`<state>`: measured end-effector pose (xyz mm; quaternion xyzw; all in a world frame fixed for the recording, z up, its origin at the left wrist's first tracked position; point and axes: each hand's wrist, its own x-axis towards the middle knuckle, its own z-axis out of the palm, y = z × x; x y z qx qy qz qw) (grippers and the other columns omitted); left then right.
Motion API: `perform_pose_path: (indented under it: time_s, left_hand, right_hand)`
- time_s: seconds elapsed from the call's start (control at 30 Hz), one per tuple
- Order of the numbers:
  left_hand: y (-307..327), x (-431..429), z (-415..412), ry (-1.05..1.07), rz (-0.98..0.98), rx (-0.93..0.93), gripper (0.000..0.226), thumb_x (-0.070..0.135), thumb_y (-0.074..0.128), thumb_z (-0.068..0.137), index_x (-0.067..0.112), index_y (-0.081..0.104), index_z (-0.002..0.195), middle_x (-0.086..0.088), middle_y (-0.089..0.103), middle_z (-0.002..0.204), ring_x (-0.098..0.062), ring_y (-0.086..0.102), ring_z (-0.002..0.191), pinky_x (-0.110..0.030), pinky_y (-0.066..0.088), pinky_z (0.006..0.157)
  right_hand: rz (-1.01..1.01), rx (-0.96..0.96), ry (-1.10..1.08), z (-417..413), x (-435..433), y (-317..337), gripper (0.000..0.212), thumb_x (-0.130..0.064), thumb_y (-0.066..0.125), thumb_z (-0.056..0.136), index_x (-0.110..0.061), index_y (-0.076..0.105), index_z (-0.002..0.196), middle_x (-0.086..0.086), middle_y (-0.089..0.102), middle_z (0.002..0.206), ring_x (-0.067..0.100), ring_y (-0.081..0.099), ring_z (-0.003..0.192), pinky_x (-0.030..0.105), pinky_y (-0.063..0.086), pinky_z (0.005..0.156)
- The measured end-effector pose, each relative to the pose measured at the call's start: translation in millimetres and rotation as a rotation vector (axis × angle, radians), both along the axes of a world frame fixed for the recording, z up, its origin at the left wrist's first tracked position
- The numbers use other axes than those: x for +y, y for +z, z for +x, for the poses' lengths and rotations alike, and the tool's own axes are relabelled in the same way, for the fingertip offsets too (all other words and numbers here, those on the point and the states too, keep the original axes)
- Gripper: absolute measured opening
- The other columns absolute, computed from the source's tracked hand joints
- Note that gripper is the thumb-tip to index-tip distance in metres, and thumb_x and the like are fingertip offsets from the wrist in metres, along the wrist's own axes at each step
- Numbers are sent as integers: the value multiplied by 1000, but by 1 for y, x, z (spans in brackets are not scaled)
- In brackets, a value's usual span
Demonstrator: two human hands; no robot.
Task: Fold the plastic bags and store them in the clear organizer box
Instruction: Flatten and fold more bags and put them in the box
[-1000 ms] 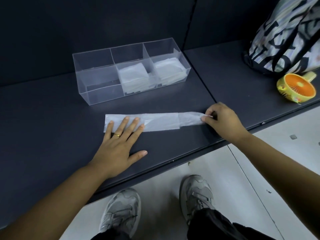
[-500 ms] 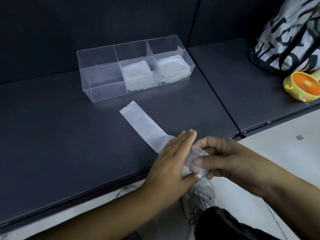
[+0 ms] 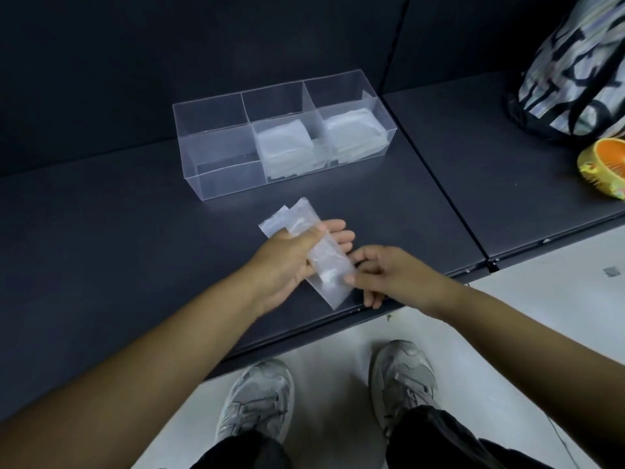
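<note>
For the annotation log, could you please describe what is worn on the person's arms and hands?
The left hand and right hand are bare, without gloves. The left forearm and right forearm are uncovered to the frame edge: no sleeves, watch or bracelet show. A ring cannot be made out.

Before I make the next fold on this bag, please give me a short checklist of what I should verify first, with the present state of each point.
1. Both hands hold the bag: ok. The left hand grips its middle and the right hand pinches its near end.
2. Bag small enough for the box: not ok. It is a long strip.
3. Layers lined up: not ok. At the far end two layers splay apart.
4. Free compartment: ok. The left compartment looks empty; the other two hold folded bags.
5. Box open on top: ok. No lid shows.
</note>
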<state>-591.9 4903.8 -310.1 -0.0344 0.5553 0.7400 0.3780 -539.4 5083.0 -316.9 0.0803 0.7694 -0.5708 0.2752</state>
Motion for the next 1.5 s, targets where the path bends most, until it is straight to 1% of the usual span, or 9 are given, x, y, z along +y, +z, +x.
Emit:
perform_pose_path:
  time_s: [0.33, 0.47, 0.57, 0.73, 1.0, 1.1, 1.27, 1.37, 1.5]
  left_hand:
    - [-30, -27, -58, 285, -401, 52, 22, 18, 49, 100, 6, 67, 94, -6, 70, 82, -8, 68, 60, -19, 55, 55]
    - [-28, -36, -47, 484, -663, 616, 22, 12, 50, 98, 5, 66, 111, -12, 71, 101, -16, 67, 83, -27, 54, 81]
    - [-25, -25, 4, 111, -760, 1179, 32, 28, 55, 92, 12, 64, 118, -2, 65, 119, -15, 57, 111, -24, 40, 99]
    - [-47, -10, 54, -417, -855, 1313, 79, 47, 64, 85, 5, 33, 145, -8, 33, 152, -19, 28, 142, -21, 10, 117]
    - [-55, -13, 48, -120, -949, 1568, 41, 2, 79, 71, -1, 69, 111, -13, 69, 113, -25, 67, 104, -40, 55, 88]
    - [-48, -17, 50, -67, -851, 1428, 27, 13, 64, 87, 9, 70, 113, -6, 74, 99, -23, 71, 87, -34, 59, 72]
    - [-40, -23, 45, 12, -611, 761, 33, 37, 48, 98, 11, 69, 100, 4, 64, 73, -11, 58, 67, -36, 51, 70]
    - [-40, -24, 36, 156, -459, 413, 35, 26, 50, 98, -5, 65, 91, -14, 71, 90, -25, 69, 84, -47, 55, 82]
    - [-34, -20, 29, 272, -333, 158, 21, 21, 48, 99, 17, 69, 97, -12, 73, 100, -23, 71, 90, -30, 58, 76]
  right_hand:
    - [110, -49, -252, -6, -13, -17, 6, -6, 67, 85, -6, 62, 88, 6, 66, 58, 13, 58, 43, 21, 47, 42]
    - [46, -107, -293, -11, -12, -15, 10, -5, 69, 84, -3, 61, 89, 4, 64, 54, 13, 58, 43, 21, 45, 40]
    - [28, -134, -296, -13, -13, -14, 11, -4, 70, 83, -4, 60, 88, 3, 64, 53, 12, 58, 42, 20, 45, 40]
    - [64, -150, -266, -19, -16, -10, 11, -11, 72, 83, -7, 63, 87, 1, 63, 51, 9, 59, 43, 18, 45, 40]
    - [22, -165, -305, -18, -13, 6, 19, -14, 74, 82, -11, 62, 96, 1, 66, 66, 7, 61, 47, 18, 42, 44]
    - [17, -75, -246, -13, -2, 15, 28, -12, 73, 82, -17, 61, 107, 0, 71, 82, 7, 62, 58, 18, 46, 51]
    - [140, 201, 143, -12, 9, 18, 57, 0, 72, 78, -31, 58, 124, -18, 62, 116, 0, 56, 94, 12, 46, 78]
    - [118, 163, 148, -15, -3, 3, 42, -3, 75, 78, -22, 65, 114, -10, 70, 105, 2, 58, 84, 15, 46, 77]
    - [112, 188, -29, -20, -18, -12, 15, -10, 77, 78, -16, 72, 90, -3, 75, 82, 5, 68, 75, 11, 49, 72]
